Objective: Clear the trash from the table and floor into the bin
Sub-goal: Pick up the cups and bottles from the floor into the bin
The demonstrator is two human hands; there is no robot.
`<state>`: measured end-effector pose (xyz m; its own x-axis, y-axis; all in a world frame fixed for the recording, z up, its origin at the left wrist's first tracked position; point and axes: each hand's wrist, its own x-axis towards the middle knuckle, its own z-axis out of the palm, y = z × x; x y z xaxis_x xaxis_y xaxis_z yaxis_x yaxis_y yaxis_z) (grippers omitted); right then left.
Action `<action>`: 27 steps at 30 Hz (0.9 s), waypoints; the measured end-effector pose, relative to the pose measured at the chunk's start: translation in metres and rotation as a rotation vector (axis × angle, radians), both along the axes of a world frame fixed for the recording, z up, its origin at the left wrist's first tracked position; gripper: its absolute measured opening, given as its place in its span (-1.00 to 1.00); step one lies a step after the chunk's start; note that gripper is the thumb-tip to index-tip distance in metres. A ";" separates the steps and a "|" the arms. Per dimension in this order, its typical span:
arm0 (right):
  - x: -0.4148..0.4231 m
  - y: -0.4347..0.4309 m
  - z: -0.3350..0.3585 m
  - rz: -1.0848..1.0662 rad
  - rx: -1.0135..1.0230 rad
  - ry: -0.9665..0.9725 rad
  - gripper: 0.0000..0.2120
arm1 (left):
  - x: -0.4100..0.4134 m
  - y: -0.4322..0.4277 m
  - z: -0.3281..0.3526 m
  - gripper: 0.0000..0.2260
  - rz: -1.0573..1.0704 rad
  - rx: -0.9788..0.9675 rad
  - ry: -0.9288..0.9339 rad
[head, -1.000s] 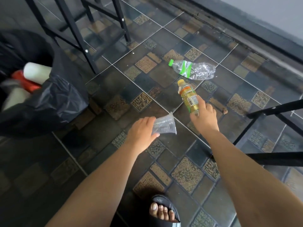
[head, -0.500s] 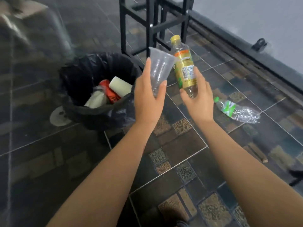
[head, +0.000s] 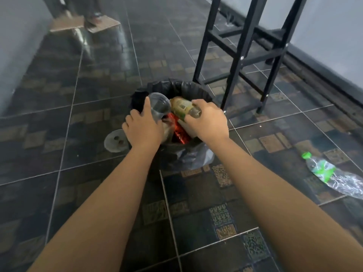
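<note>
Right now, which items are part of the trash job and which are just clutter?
Job: cup in left hand; tea bottle in right hand; bin; crushed bottle on floor.
Lying about: black frame; cardboard; disc beside bin.

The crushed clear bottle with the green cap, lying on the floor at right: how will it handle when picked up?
The crushed bottle looks empty, so probably very light. Its crumpled walls will likely give under a grip. Flattened like that, it seems unlikely to roll.

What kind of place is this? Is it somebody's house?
Hard to say for sure. It looks like an indoor tiled room or hallway: a glossy dark tiled floor, a plain grey wall, black metal furniture legs, and a bag-lined bin.
</note>
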<state>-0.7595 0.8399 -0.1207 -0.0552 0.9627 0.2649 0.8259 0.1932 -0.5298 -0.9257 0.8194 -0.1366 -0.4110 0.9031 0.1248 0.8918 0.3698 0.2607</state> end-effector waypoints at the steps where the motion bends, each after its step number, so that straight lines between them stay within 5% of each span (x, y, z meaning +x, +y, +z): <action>1: -0.004 0.004 -0.004 0.014 0.002 -0.013 -0.49 | -0.003 0.001 -0.003 -0.33 -0.024 -0.032 0.018; 5: -0.003 0.019 -0.027 0.157 -0.019 -0.164 -0.51 | -0.014 0.003 -0.013 -0.38 -0.135 -0.124 -0.016; 8: 0.010 0.022 -0.039 0.055 0.015 -0.149 -0.51 | -0.022 0.004 -0.019 -0.45 -0.092 0.025 -0.074; 11: 0.022 0.024 -0.041 -0.172 -0.005 0.003 -0.52 | -0.034 0.006 -0.018 -0.52 0.071 0.105 -0.266; 16: 0.026 0.031 -0.031 -0.213 -0.464 0.391 -0.37 | -0.035 0.008 -0.015 -0.59 0.150 0.119 -0.658; 27: 0.072 -0.010 -0.041 -0.316 -0.381 0.858 -0.37 | 0.016 -0.010 -0.020 -0.57 0.073 0.351 -0.878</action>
